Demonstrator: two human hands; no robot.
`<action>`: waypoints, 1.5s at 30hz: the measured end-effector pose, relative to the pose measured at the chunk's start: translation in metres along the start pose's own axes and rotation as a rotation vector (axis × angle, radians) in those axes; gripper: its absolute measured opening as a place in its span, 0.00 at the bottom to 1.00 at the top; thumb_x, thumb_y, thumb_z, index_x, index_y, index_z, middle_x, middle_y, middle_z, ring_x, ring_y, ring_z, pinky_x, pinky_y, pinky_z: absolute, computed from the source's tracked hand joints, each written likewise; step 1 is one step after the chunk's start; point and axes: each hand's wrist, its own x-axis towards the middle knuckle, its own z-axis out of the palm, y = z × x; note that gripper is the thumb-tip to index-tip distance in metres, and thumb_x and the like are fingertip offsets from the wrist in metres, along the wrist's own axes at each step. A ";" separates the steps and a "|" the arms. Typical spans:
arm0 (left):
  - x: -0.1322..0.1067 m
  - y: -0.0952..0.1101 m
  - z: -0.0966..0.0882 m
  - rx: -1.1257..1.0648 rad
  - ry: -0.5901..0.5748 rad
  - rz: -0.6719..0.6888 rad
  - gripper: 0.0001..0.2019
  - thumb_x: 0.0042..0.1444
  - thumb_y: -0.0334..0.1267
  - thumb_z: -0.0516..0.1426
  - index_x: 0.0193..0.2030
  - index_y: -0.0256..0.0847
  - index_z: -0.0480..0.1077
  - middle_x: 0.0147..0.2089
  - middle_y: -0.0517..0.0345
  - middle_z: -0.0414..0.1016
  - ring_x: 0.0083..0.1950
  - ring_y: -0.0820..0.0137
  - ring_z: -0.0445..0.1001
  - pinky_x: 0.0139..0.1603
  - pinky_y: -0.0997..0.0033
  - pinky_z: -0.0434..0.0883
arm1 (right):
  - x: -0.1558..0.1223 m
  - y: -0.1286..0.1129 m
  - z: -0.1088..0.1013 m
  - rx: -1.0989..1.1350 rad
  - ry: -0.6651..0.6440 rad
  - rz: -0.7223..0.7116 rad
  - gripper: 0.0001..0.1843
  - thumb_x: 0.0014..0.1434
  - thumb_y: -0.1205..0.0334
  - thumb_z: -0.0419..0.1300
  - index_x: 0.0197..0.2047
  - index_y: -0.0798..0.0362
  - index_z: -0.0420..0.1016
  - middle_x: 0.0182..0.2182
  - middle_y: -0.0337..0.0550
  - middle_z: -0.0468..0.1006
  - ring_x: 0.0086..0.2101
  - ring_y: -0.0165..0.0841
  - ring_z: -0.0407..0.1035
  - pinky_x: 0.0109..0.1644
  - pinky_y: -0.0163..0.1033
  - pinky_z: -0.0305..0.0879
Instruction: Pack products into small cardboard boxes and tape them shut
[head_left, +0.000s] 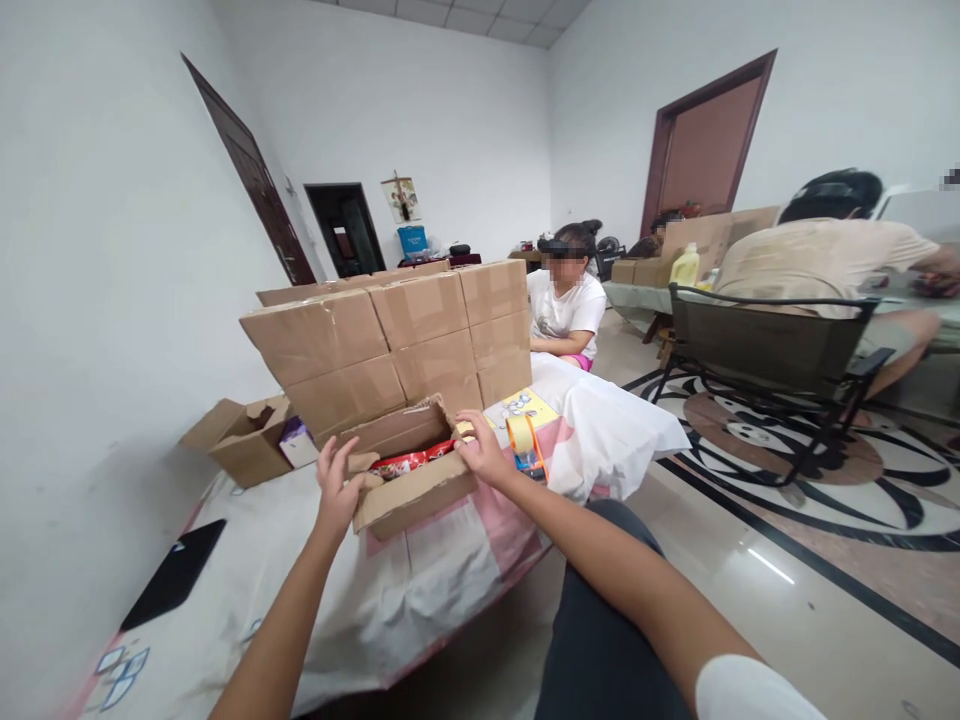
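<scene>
An open cardboard box rests on the cloth-covered table, its long flaps standing up. Inside lies a shiny red package, partly covered by the flaps. At the box's left end is my left hand, fingers spread and thumb against the small end flap. My right hand curls over the opposite end, with fingers and thumb around the cardboard edge. To the right of that hand stands an orange tape dispenser with a roll of tape.
Taped cartons are stacked behind the box. Another open carton and a purple-and-white pack stand at left. A black flat item lies near the wall. One person sits beyond the table; another sits on a chair at right.
</scene>
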 end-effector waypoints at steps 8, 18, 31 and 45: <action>-0.004 -0.012 -0.004 -0.249 -0.135 -0.238 0.45 0.49 0.36 0.55 0.75 0.47 0.44 0.75 0.49 0.50 0.74 0.54 0.51 0.71 0.51 0.55 | 0.010 -0.001 -0.007 0.065 -0.121 0.131 0.29 0.63 0.59 0.55 0.66 0.53 0.57 0.52 0.50 0.76 0.53 0.38 0.70 0.61 0.48 0.61; -0.001 -0.013 -0.009 -0.119 -0.171 -0.107 0.21 0.50 0.44 0.56 0.51 0.44 0.75 0.62 0.49 0.62 0.68 0.53 0.58 0.73 0.49 0.52 | 0.012 0.002 -0.037 0.225 -0.403 0.209 0.44 0.56 0.71 0.51 0.74 0.49 0.43 0.64 0.51 0.68 0.62 0.38 0.62 0.63 0.48 0.58; -0.009 -0.014 -0.003 -0.171 -0.089 -0.185 0.29 0.63 0.58 0.41 0.54 0.42 0.71 0.63 0.48 0.68 0.65 0.57 0.65 0.66 0.52 0.63 | 0.012 0.009 0.004 0.077 -0.071 0.385 0.40 0.57 0.62 0.60 0.71 0.45 0.54 0.61 0.49 0.69 0.42 0.33 0.70 0.47 0.40 0.69; -0.002 0.002 -0.019 0.109 -0.132 -0.020 0.16 0.54 0.52 0.55 0.35 0.45 0.79 0.55 0.50 0.74 0.59 0.53 0.69 0.66 0.48 0.61 | 0.041 0.027 -0.038 0.032 0.264 0.359 0.32 0.56 0.50 0.62 0.61 0.52 0.66 0.53 0.51 0.73 0.52 0.39 0.68 0.58 0.46 0.64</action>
